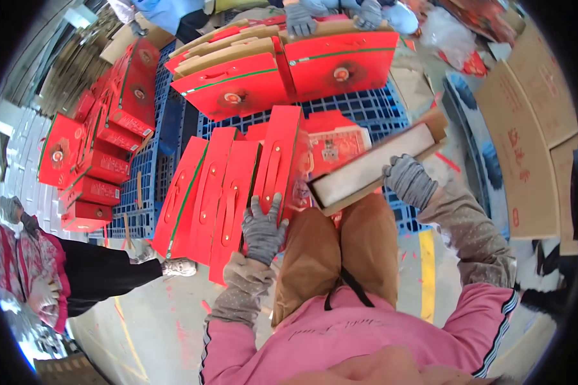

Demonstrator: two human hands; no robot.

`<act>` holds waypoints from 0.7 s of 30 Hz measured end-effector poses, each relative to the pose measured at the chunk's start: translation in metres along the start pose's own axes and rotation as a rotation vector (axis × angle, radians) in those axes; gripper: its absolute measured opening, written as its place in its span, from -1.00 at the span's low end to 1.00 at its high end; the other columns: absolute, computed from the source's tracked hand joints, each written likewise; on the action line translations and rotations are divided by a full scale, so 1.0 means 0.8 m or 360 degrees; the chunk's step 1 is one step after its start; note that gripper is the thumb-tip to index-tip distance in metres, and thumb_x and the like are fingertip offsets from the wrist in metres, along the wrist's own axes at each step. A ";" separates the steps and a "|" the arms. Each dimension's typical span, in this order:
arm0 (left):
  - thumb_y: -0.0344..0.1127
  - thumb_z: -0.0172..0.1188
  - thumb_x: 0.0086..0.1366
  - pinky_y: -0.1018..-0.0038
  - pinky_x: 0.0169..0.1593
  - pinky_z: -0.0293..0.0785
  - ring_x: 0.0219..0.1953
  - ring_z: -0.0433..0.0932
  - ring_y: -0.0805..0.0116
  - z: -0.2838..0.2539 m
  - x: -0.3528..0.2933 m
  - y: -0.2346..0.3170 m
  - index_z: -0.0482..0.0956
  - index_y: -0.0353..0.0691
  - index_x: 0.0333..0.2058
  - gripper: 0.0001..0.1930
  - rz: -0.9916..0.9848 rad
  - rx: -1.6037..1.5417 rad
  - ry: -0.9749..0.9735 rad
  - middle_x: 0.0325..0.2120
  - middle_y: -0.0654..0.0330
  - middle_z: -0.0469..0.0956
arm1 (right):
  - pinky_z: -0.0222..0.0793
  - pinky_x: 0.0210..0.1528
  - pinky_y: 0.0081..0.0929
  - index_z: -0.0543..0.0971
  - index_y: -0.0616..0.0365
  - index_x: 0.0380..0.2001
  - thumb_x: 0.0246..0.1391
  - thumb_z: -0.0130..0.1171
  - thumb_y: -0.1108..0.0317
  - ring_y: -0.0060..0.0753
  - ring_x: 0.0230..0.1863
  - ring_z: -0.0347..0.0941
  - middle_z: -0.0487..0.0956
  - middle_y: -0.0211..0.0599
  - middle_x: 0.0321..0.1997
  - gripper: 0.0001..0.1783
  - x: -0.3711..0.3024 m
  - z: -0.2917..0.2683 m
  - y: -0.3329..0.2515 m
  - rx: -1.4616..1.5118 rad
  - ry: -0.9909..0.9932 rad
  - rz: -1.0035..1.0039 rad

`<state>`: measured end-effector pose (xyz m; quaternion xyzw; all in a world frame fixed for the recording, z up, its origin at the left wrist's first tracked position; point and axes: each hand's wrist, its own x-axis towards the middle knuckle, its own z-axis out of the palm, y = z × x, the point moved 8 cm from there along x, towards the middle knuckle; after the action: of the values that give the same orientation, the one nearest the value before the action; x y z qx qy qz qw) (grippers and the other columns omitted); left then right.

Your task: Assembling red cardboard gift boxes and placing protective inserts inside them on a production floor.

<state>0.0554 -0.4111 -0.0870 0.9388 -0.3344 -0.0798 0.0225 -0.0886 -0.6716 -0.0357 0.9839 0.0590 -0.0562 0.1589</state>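
Note:
My left hand (263, 230), in a grey knit glove, rests with spread fingers against the side of a tall red gift box (280, 144) with a red strap handle. Several similar red boxes (228, 192) stand in a row to its left. My right hand (410, 179), gloved alike, is closed on the near edge of a long open cardboard box (366, 168). That box is tilted above my knees, its white inside showing. Beneath it, partly hidden, lies red printed packaging (337, 146).
A blue plastic pallet (392, 119) bears red boxes (340, 64) at the far side, where another person's gloved hands (300, 20) rest. More red boxes (109, 144) are stacked at left. Brown cartons (517, 128) stand at right. Another person (32, 256) is at far left.

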 end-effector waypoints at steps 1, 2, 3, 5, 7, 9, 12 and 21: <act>0.06 0.11 0.13 -0.09 0.09 0.19 0.14 0.14 -0.24 -0.013 0.003 0.015 0.21 0.20 0.21 -0.36 0.0204 0.0104 0.0145 0.16 -0.13 0.13 | 0.32 -0.38 -0.30 0.55 -0.05 -0.55 -0.10 0.00 0.25 -0.33 -0.33 0.44 0.52 -0.39 -0.44 -0.85 0.003 -0.004 -0.010 0.0096 -0.0001 0.0059; 0.03 0.11 0.16 -0.06 0.11 0.18 0.15 0.14 -0.21 -0.024 -0.001 0.030 0.26 0.10 0.19 -0.39 0.0407 0.0200 0.0291 0.13 -0.17 0.16 | 0.32 -0.38 -0.30 0.55 -0.04 -0.55 -0.10 0.00 0.25 -0.32 -0.33 0.44 0.51 -0.39 -0.44 -0.85 0.003 -0.014 -0.027 0.0124 0.0058 -0.0010; 0.02 0.11 0.16 -0.03 0.13 0.18 0.16 0.14 -0.21 -0.054 -0.009 0.052 0.30 0.00 0.17 -0.40 0.0559 0.0129 0.0511 0.10 -0.18 0.20 | 0.32 -0.38 -0.30 0.54 -0.03 -0.55 -0.09 0.00 0.25 -0.31 -0.33 0.44 0.51 -0.38 -0.44 -0.85 0.008 -0.024 -0.039 0.0138 0.0124 -0.0082; -0.01 0.16 0.15 0.01 0.15 0.17 0.15 0.18 -0.20 -0.067 -0.012 0.072 0.27 -0.02 0.19 -0.37 0.0641 -0.0395 0.0599 0.12 -0.16 0.19 | 0.34 -0.38 -0.31 0.52 0.02 -0.52 -0.08 0.00 0.25 -0.27 -0.33 0.44 0.49 -0.33 -0.45 -0.85 0.012 -0.064 -0.050 0.0314 0.0318 0.0083; -0.06 0.21 0.13 0.13 0.18 0.19 0.16 0.19 -0.15 -0.058 -0.003 0.084 0.25 -0.04 0.19 -0.35 0.0591 -0.0729 0.0428 0.12 -0.20 0.18 | 0.37 -0.36 -0.31 0.52 0.03 -0.50 -0.06 -0.02 0.29 -0.26 -0.33 0.46 0.48 -0.28 -0.46 -0.86 0.008 -0.129 -0.055 0.0330 0.0608 0.0164; -0.14 0.27 0.09 0.19 0.16 0.26 0.16 0.22 -0.12 -0.043 0.022 0.098 0.35 -0.06 0.10 -0.43 0.0557 -0.0842 0.0396 0.11 -0.20 0.18 | 0.39 -0.32 -0.29 0.51 0.06 -0.48 -0.07 -0.02 0.32 -0.25 -0.30 0.47 0.49 -0.25 -0.45 -0.87 0.018 -0.101 -0.036 0.0297 0.0555 0.0366; -0.36 0.34 0.00 0.26 0.15 0.29 0.11 0.30 -0.05 -0.017 0.067 0.087 0.55 -0.16 -0.19 -0.67 0.0598 -0.1137 0.0570 0.08 -0.12 0.23 | 0.40 -0.21 -0.23 0.54 0.12 -0.37 -0.01 0.04 0.37 -0.12 -0.23 0.48 0.53 -0.23 -0.34 -0.86 0.002 0.003 0.037 0.1070 0.0502 0.0552; -0.49 0.31 -0.07 0.25 0.19 0.26 0.09 0.35 -0.03 0.004 0.061 0.086 0.55 -0.20 -0.31 -0.73 0.0965 -0.1137 0.0605 -0.01 0.02 0.44 | -0.13 0.36 -0.26 0.23 0.08 0.21 0.13 -0.05 0.00 -0.01 0.35 -0.01 0.16 -0.02 0.31 -0.36 0.031 0.069 0.065 0.0816 0.0053 0.0585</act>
<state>0.0493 -0.4951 -0.0898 0.7311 -0.5338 -0.0068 0.4248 -0.0619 -0.7354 -0.0748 0.9869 -0.1332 -0.0235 -0.0879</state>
